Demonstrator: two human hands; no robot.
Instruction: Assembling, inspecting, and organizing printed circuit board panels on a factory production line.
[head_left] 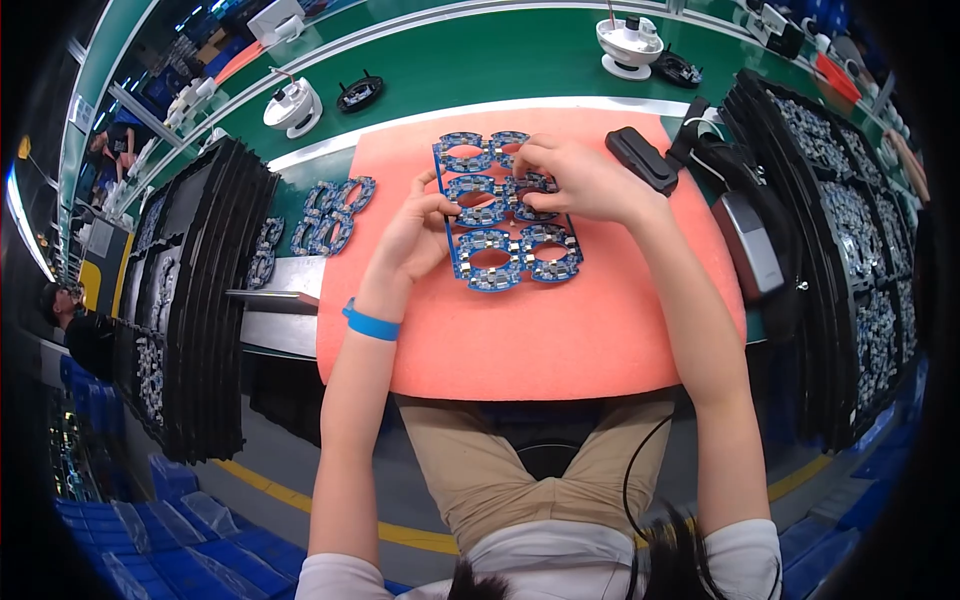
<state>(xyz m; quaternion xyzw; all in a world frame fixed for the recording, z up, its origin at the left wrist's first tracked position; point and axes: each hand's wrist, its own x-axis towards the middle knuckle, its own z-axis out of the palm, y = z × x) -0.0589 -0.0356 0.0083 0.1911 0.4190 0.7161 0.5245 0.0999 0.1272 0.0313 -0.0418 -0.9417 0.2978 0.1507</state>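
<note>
A blue circuit-board panel (505, 255) made of several ring-shaped boards lies on a salmon-pink foam mat (530, 340). My left hand (415, 240) grips the panel's left edge, thumb on a middle ring. A blue band circles that wrist. My right hand (580, 180) pinches a ring board in the panel's middle row from the right side. Both hands are closed on the panel.
Loose blue ring boards (330, 215) lie left of the mat. Tall stacks of black trays stand at left (200, 290) and right (850, 230). A black device (642, 158) and a grey box (752, 245) sit at right. White round units (293, 106) rest on the green conveyor.
</note>
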